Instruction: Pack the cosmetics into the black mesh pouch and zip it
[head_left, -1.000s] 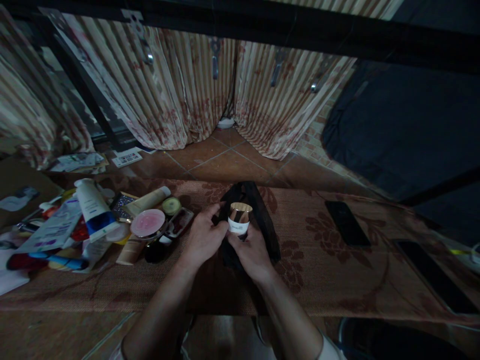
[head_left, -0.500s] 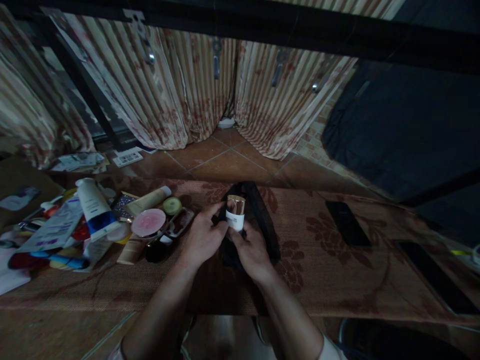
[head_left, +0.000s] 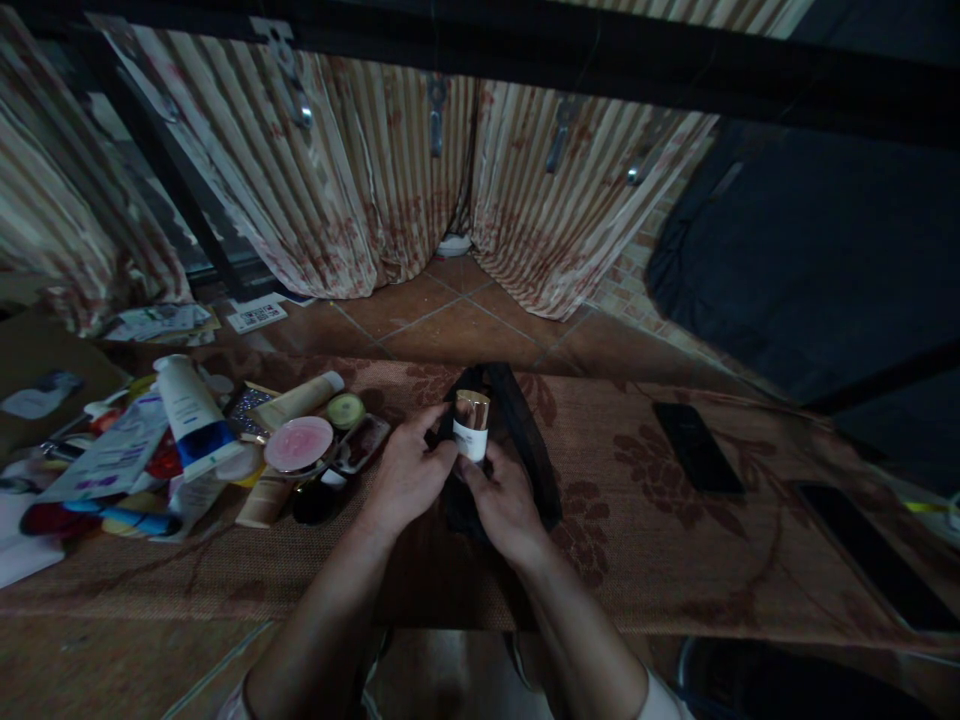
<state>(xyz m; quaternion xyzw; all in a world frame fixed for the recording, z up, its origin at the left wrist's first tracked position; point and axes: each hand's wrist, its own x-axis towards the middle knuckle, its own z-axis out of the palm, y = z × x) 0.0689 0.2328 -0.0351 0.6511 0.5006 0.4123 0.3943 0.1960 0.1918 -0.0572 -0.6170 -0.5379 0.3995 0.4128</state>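
Observation:
A small white bottle with a shiny gold cap (head_left: pixel 472 408) stands nearly upright between my two hands. My right hand (head_left: pixel 508 503) is closed on the bottle's lower part, with the thumb in front. My left hand (head_left: pixel 411 462) is closed at the near left edge of a black bag (head_left: pixel 541 465), its thumb beside the bottle. The bag lies open-looking and soft on the cloth-covered table, under and around both hands. Its inside and the fingertips behind the bottle are hidden.
Heaped cosmetics lie on the left, among them a white-and-blue tube (head_left: pixel 193 415), a pink round compact (head_left: pixel 298 445) and a beige tube (head_left: pixel 300 400). Two dark phones, one farther (head_left: pixel 697 448) and one nearer (head_left: pixel 874 555), rest on the patterned tablecloth (head_left: pixel 622 570) at right. Curtains (head_left: pixel 420 180) hang beyond.
The bottle has tilted very slightly between my hands. Otherwise the hands, the bag and the cosmetics keep their places.

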